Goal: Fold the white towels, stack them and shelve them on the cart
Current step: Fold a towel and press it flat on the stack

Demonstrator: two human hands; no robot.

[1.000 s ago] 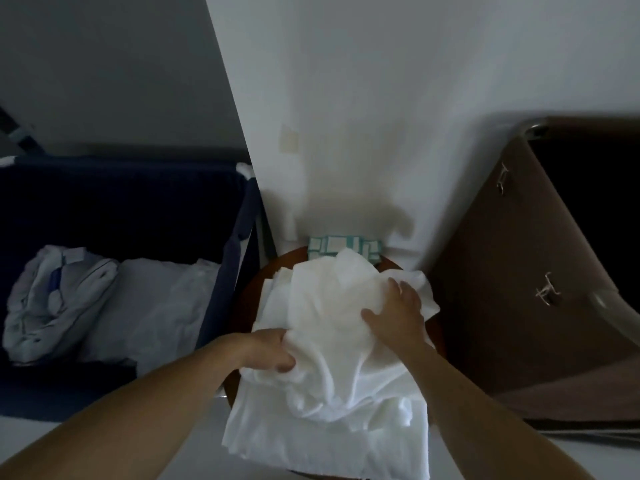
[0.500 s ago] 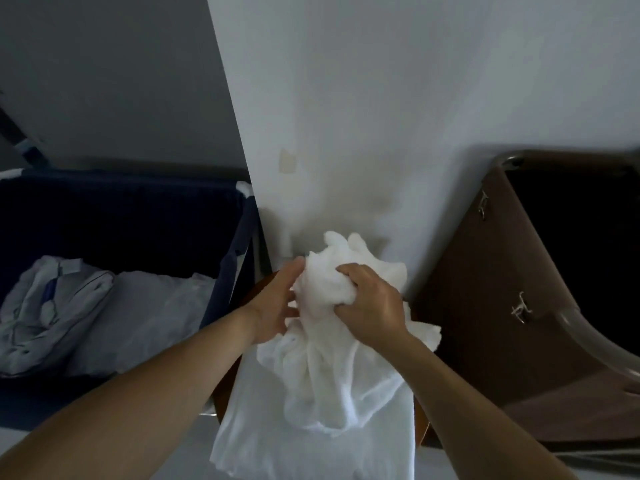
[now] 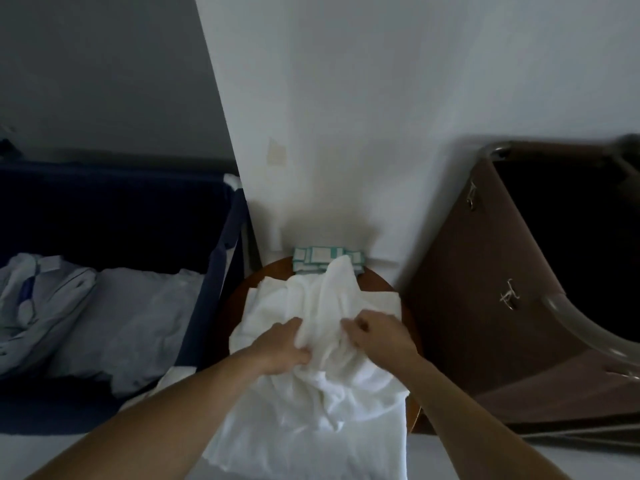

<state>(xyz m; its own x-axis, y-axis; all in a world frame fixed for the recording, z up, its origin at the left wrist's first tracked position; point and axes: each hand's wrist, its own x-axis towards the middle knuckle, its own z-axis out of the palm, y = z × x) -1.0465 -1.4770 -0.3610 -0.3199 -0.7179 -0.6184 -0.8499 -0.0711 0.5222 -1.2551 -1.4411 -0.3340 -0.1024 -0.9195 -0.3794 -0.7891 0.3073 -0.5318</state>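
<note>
Far left of the fingers stands a navy fabric bin (image 3: pixel 114 209). A blue-and-white bundle (image 3: pixel 38 306) and pale linen (image 3: pixel 145 317) lie inside it. The bundle carries a small pale tag, too blurred to read.

The left hand (image 3: pixel 284 348) has its fingers curled down into the crumpled white towel (image 3: pixel 322 303), gripping a fold with the thumb tucked against the cloth. The towel lies heaped between and beyond both sets of fingers, on a round wooden table (image 3: pixel 379 282). Beneath the heap, on the near side of the fingers, a flatter white towel (image 3: pixel 311 441) hangs over the table's front edge.

Past the fingertips, at the table's far rim against the wall, sits a row of teal-and-white packets (image 3: pixel 320 256). The crumpled towel's peak partly covers them. Their white label panels show no writing that can be read.

The right hand (image 3: pixel 377 341) is just beside the left, knuckles up. Its fingers are bent tight and pinch a bunch of the same towel.

Right of those fingers and well apart leans a brown panelled unit (image 3: pixel 485 317) with two small metal hooks (image 3: pixel 509 297) on its side. A clear curved rail (image 3: pixel 581 329) runs along its edge.
</note>
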